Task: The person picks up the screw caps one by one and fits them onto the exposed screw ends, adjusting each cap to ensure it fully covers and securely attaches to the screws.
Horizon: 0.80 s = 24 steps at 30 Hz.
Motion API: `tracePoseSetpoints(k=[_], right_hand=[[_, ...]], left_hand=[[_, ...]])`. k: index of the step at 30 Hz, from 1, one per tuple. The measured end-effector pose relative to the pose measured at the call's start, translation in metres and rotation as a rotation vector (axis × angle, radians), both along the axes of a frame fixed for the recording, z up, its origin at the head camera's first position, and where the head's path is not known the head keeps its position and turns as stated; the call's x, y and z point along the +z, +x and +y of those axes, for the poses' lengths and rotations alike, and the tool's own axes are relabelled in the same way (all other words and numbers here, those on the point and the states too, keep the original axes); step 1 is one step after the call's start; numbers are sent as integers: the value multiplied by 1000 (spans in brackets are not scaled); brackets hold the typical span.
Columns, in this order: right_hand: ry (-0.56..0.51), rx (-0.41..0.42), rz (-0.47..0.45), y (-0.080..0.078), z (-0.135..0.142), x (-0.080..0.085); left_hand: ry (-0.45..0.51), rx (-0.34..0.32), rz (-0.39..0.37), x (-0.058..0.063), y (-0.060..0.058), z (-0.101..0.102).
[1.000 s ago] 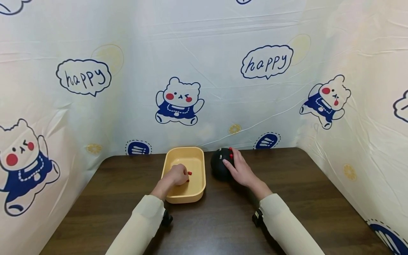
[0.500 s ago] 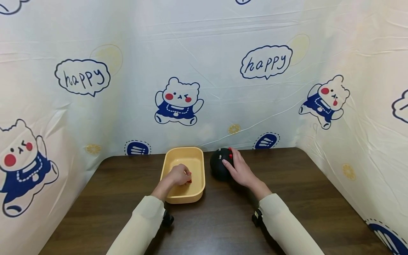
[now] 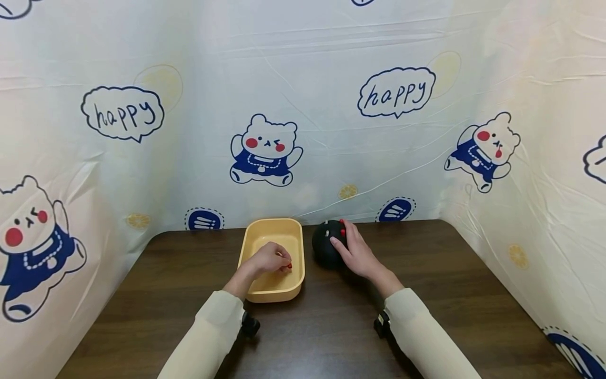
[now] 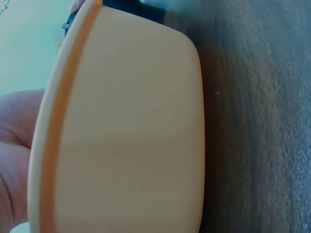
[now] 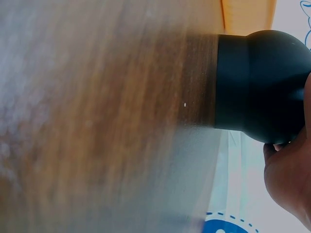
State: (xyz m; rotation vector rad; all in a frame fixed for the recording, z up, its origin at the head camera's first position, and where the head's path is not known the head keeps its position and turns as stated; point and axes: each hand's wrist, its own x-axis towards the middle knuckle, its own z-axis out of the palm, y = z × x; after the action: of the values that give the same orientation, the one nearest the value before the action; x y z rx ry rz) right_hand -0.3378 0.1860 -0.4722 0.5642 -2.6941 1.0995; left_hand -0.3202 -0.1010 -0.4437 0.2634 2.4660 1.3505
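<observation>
Inside a pale yellow tray (image 3: 297,287), my left hand (image 3: 270,258) pinches a small red piece (image 3: 290,266) at its fingertips. Most of that piece is hidden by the fingers. To the right of the tray stands a black rounded object (image 3: 325,250) with small red and silvery bits on its top. My right hand (image 3: 358,250) holds it from the right side, thumb towards the front. In the right wrist view the black object (image 5: 272,82) shows a dome on a narrower straight base. The left wrist view is mostly the tray's outer wall (image 4: 131,121), with part of the left hand (image 4: 17,141) behind its rim.
Everything stands on a dark brown wooden table (image 3: 322,337), near its far edge. A pale curtain (image 3: 326,131) printed with bears hangs behind it and at both sides. Each wrist carries a small black device.
My left hand has closed its fingertips on a red piece and shifted slightly right in the tray. Red pieces seen beside the fingers earlier are now mostly covered. The right hand stays still.
</observation>
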Motion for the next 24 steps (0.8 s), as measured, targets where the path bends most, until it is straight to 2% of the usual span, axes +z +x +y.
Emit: tracePoseSetpoints(k=[5,10,18,24], right_hand=[[6,3,-6,-1,1,-1],[10,2,-9,-2,1,-1],[3,4,15,-1,-1,-1],[7,5,16,-2,-1,-2]], left_hand=[[28,36,2,4,-1,1],[63,73,38,4,-1,3],[174,127,143,7,-1,7],[180,165,192,10,-3,12]])
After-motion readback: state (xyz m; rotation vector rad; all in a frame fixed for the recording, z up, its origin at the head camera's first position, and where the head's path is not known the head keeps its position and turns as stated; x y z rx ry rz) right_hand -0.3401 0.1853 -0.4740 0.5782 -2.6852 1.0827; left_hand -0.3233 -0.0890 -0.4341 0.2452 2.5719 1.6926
